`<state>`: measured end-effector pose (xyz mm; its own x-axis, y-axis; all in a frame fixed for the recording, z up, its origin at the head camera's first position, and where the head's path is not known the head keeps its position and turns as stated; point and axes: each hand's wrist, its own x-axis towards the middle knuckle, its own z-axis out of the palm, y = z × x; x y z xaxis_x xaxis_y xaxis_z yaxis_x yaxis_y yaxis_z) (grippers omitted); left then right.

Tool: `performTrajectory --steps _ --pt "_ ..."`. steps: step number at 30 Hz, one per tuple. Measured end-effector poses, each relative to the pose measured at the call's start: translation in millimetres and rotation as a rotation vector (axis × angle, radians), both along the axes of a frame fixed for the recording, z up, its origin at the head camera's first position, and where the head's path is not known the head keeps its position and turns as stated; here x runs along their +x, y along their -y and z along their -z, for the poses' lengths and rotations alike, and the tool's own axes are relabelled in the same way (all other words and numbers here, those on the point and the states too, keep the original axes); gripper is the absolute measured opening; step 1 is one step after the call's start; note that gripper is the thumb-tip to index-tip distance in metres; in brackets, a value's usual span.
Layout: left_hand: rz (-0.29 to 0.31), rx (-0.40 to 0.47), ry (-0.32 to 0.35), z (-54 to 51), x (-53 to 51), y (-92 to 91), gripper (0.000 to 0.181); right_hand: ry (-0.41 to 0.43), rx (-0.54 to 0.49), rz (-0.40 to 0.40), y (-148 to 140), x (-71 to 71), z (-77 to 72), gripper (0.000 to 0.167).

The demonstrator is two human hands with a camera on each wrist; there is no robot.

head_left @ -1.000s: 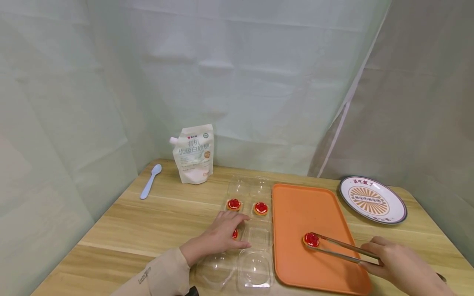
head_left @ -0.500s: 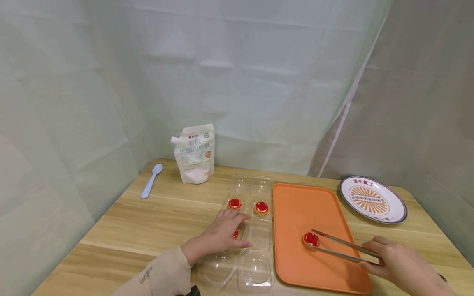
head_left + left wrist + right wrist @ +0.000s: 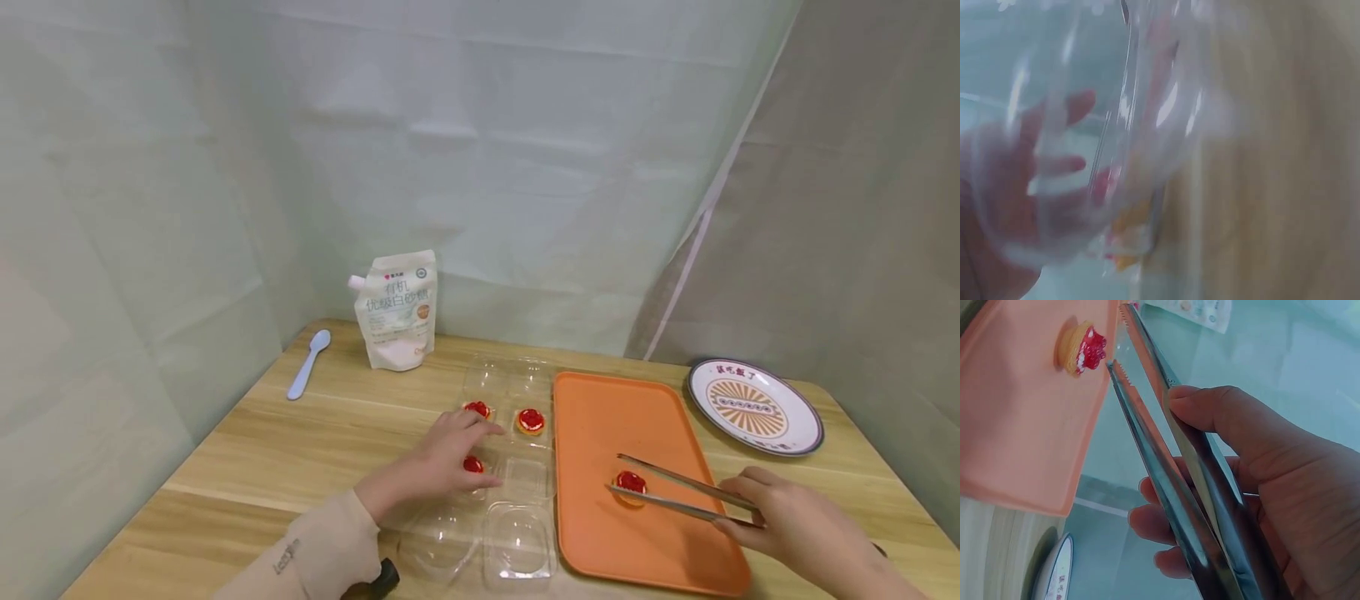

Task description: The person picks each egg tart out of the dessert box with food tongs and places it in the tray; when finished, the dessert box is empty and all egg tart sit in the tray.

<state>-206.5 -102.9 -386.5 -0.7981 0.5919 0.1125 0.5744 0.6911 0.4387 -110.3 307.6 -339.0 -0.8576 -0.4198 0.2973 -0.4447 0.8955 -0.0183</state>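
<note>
My left hand [image 3: 447,460] reaches over clear plastic containers [image 3: 525,479], its thumb and fingers spread around a compartment with a red-topped tart [image 3: 472,465]. In the left wrist view, the fingers [image 3: 1063,165] show through a curved, clear lid. My right hand [image 3: 783,517] grips metal tongs [image 3: 1166,487] near the middle of their length, thumb on one arm. The tong tips are spread above another tart [image 3: 630,483], which sits on the orange tray [image 3: 615,417]; in the right wrist view they stand apart from this tart [image 3: 1083,350].
Two more tarts, a left one [image 3: 477,408] and a right one [image 3: 530,422], sit in the rear compartments. A white pouch [image 3: 397,312] and a pale blue spoon [image 3: 307,367] are at the back left. A patterned plate [image 3: 753,407] lies beyond the tray's right side.
The tong arms have parted wider and their tips have shifted left and away from the tart, which stays on the tray. My left hand has moved slightly left and back.
</note>
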Motion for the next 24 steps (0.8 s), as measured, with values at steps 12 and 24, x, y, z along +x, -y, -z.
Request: performTrajectory --steps 12,24 --pt "0.081 -0.06 0.073 -16.0 -11.6 23.5 0.065 -0.091 -0.016 -0.058 20 -5.5 -10.1 0.03" --pt "0.11 -0.102 0.152 -24.9 -19.2 44.8 0.075 -0.211 -0.036 -0.223 49 -17.2 -19.2 0.031"
